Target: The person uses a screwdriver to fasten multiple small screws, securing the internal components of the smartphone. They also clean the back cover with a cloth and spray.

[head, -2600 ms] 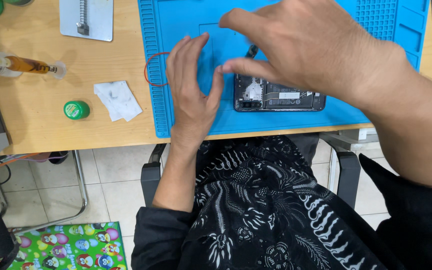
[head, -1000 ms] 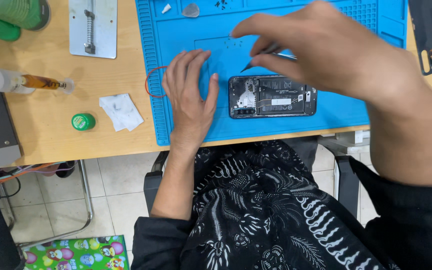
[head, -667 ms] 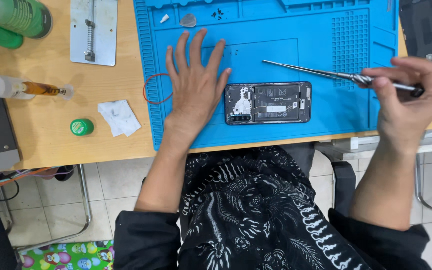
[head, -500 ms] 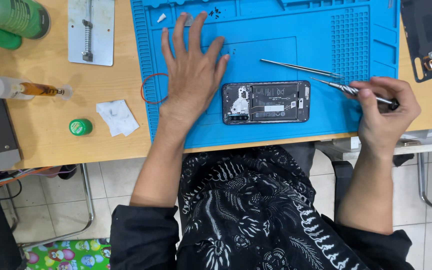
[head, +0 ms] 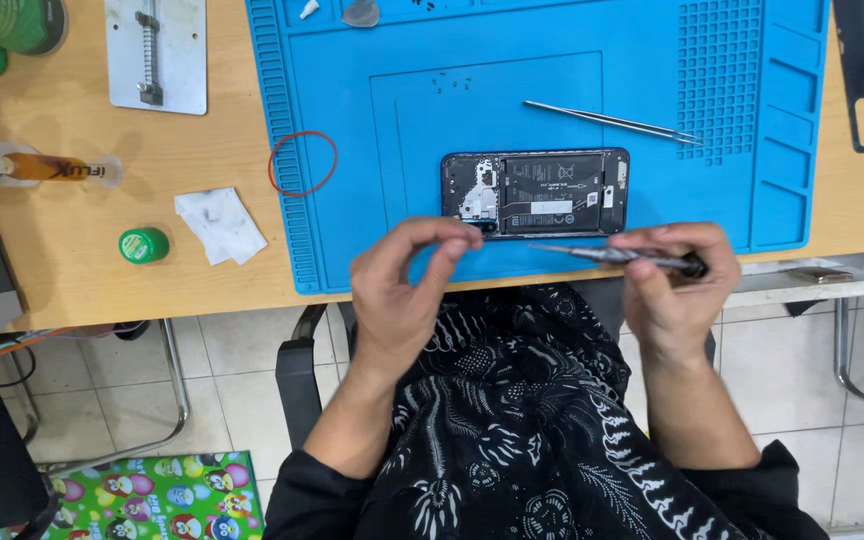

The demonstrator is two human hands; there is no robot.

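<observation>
Right hand (head: pixel 674 290) grips a slim metal screwdriver (head: pixel 617 256); left hand (head: pixel 407 290) pinches its thumb and finger, contents unclear; opened black phone (head: pixel 535 193) lies on ribbed blue silicone mat (head: pixel 352 100); steel tweezers (head: pixel 612 122) beyond.

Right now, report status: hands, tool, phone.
Right hand grips screwdriver. Left hand pinched at its tip, empty as far as visible. Opened phone flat on blue mat, untouched. Tweezers lie behind it.

The person is wearing a black garment (head: pixel 512 420) carrying a white floral and leaf print, with long black sleeves (head: pixel 322 490) pushed up, both hands showing bare.
</observation>
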